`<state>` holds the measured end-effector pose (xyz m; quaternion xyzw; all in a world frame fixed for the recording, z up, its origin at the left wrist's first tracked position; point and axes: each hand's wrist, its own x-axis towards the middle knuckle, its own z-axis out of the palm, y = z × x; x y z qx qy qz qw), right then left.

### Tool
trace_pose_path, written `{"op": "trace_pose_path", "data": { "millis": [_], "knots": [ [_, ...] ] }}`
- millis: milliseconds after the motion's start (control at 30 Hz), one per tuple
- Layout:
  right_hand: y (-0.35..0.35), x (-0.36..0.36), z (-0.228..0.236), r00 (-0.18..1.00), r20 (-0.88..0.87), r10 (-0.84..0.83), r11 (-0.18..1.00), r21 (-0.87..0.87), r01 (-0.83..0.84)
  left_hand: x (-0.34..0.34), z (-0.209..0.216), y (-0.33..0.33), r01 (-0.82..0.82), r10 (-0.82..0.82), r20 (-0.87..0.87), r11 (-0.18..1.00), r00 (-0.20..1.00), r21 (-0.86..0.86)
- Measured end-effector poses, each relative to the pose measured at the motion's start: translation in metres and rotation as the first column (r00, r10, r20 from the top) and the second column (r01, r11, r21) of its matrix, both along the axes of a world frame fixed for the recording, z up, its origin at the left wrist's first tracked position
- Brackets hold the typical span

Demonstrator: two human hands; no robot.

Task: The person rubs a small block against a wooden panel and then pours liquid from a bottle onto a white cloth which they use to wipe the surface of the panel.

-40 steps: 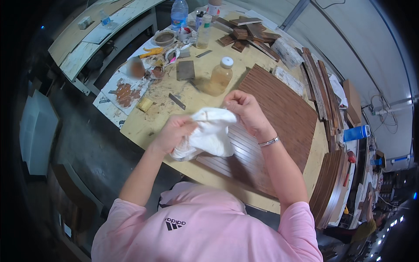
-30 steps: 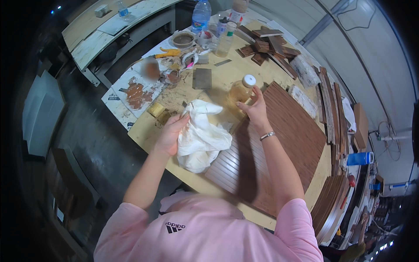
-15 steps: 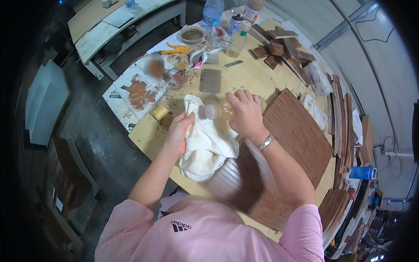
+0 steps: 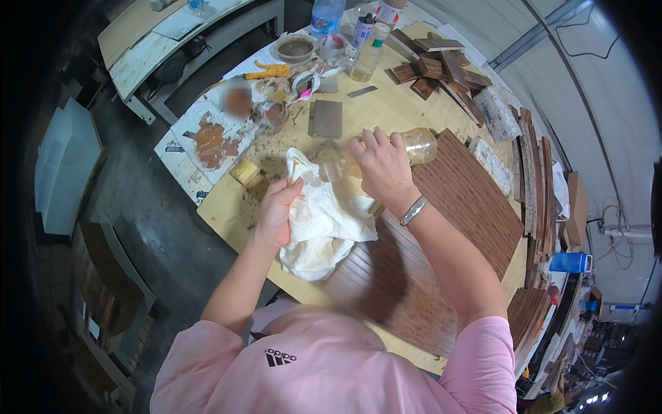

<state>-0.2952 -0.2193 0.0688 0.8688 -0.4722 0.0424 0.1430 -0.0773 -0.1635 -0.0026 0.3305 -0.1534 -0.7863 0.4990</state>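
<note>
Upright on the table (image 4: 379, 110) a second ago, the bottle (image 4: 420, 147) now tips toward nine o'clock in the grip of the right hand (image 4: 385, 167) — neck brought to the white cloth (image 4: 321, 231), clutched at ten o'clock by the left hand (image 4: 277, 212).

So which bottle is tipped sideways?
The yellowish bottle in the right hand, its neck toward the white cloth; the bottles at the far end of the table stand upright.

Both hands (image 4: 277, 210) (image 4: 385, 167) in a grip
</note>
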Motion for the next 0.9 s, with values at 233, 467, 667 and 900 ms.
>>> {"op": "trace_pose_path", "data": {
  "millis": [233, 467, 667, 900],
  "knots": [
    [-0.006, 0.002, -0.015, 0.967, 0.246, -0.059, 0.998, 0.001, 0.061, 0.019, 0.027, 0.006, -0.030, 0.030, -0.002, 0.999, 1.000, -0.043],
    [-0.017, -0.024, -0.041, 0.302, 0.842, -0.447, 0.893, 0.441, 0.091, 0.058, 0.092, 0.021, -0.075, 0.137, 0.198, 0.953, 0.971, -0.294],
    [0.005, -0.049, -0.055, 0.204, 0.880, -0.430, 0.896, 0.443, -0.022, -0.038, 0.019, 0.093, 0.663, 0.202, 0.844, 0.539, 0.497, -0.519],
    [0.135, -0.144, -0.059, 0.651, 0.592, -0.476, 0.879, 0.316, 0.357, -0.101, 0.003, 0.066, 0.969, 0.444, 0.895, 0.199, 0.043, -0.146]
  ]
}}
